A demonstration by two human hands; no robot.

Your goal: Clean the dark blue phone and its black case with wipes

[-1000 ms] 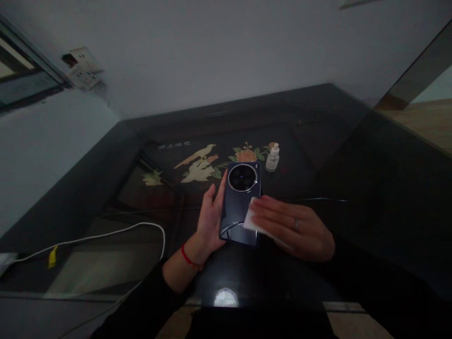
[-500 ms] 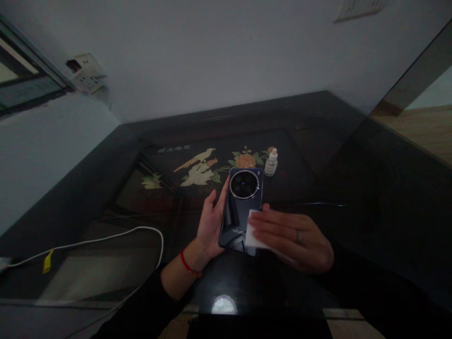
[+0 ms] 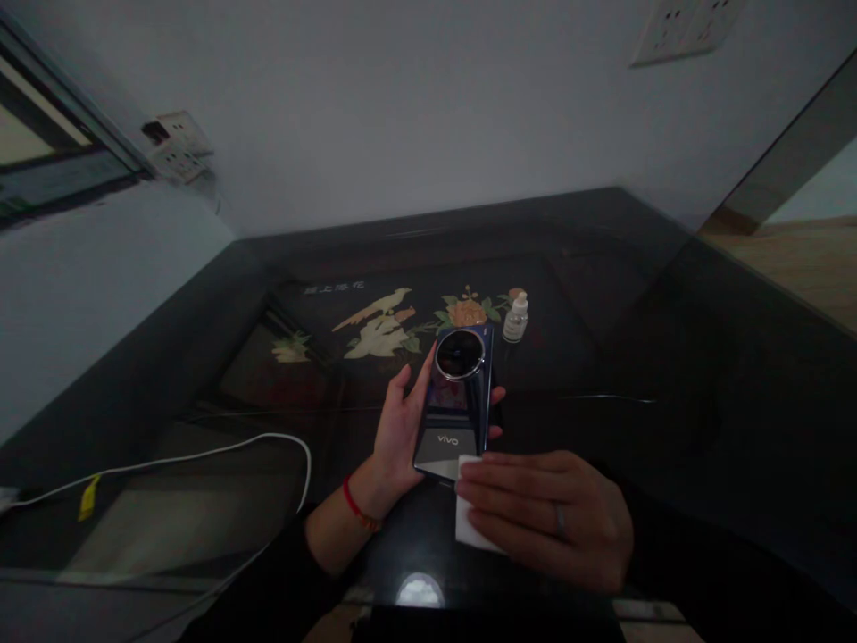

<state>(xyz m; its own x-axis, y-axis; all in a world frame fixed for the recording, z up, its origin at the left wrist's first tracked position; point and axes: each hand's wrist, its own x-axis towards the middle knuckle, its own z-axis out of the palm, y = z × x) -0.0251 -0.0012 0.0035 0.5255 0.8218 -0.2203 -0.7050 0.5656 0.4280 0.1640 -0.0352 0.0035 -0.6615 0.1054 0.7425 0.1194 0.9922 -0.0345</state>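
Observation:
A dark blue smartphone (image 3: 455, 402), back side up with a big round camera ring at its far end, rests in my left hand (image 3: 400, 429). My left fingers wrap beneath it, and their tips show at its right edge. My right hand (image 3: 555, 513) pinches a white wipe (image 3: 472, 518) under its fingers. The wipe's upper corner is at the phone's near right corner; whether it touches the phone I cannot tell. Beyond the phone, to the right, a small clear bottle (image 3: 515, 319) with a white cap stands upright on the table.
The dark glossy table (image 3: 562, 438) carries a bird-and-flower picture (image 3: 381, 335). A white cable (image 3: 220, 448) with a yellow tag (image 3: 88, 498) curves across the left side. Wall sockets (image 3: 179, 147) are at the back left, with another socket panel (image 3: 686, 31) at upper right.
My right hand has slid the white wipe down the phone's back toward me, to its near corner. The phone has tilted slightly, and my left fingertips show at its right edge.

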